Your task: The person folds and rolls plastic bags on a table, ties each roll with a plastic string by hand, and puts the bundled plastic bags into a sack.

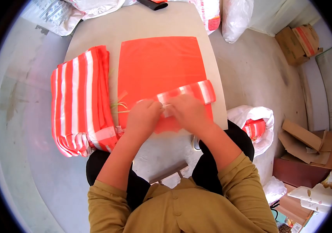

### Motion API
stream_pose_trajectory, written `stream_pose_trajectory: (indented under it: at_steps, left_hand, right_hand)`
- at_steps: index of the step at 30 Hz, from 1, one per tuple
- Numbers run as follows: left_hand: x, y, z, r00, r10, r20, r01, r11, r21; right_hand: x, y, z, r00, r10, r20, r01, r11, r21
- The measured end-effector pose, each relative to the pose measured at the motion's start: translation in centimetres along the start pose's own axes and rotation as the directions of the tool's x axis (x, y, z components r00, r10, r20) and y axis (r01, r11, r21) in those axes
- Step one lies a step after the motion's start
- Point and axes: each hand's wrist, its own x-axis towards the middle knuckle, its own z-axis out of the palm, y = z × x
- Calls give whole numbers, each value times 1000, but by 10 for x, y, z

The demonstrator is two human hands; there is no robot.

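In the head view a rolled red-and-white striped cloth (206, 91) lies slantwise over a flat red sheet (158, 62) on the table. My left hand (145, 116) is closed at the near left part of the roll. Beside it my right hand (188, 112) is closed on the roll's middle, fingers almost touching the left ones. Motion blur and the fingers hide exactly what is pinched between them. Thin yellowish ties (120, 105) stick out left of my left hand. A thick folded stack of striped cloth (76, 97) lies at the table's left edge.
The beige table (96, 33) reaches to my knees. White sacks (53, 17) line its far side, with a dark object (153, 4) at the back edge. An open white sack (267, 116) holding red cloth stands right. Cardboard boxes (296, 46) sit farther right.
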Motion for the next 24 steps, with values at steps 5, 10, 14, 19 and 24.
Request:
stream_pose_trajectory:
  at_steps: [5, 10, 14, 19, 24]
  left_hand:
    - [1, -11, -11, 977, -215, -10, 207, 950, -233]
    - [6, -11, -15, 977, -210, 23, 212, 973, -90]
    - [10, 4, -6, 994, -94, 51, 99, 989, -113]
    - [10, 13, 4, 961, -269, 58, 271, 890, -368]
    - [19, 15, 0, 983, 129, 127, -130, 992, -6]
  right_hand:
    - [-7, 51, -51, 984, 159, -77, -168, 977, -133]
    - [-21, 62, -78, 908, 370, -195, -412, 875, -255]
    - [-6, 47, -29, 939, -197, -282, 149, 972, -183]
    - [-9, 20, -15, 984, 178, 24, -173, 903, 392]
    - [-5, 30, -38, 952, 280, 124, -306, 888, 344]
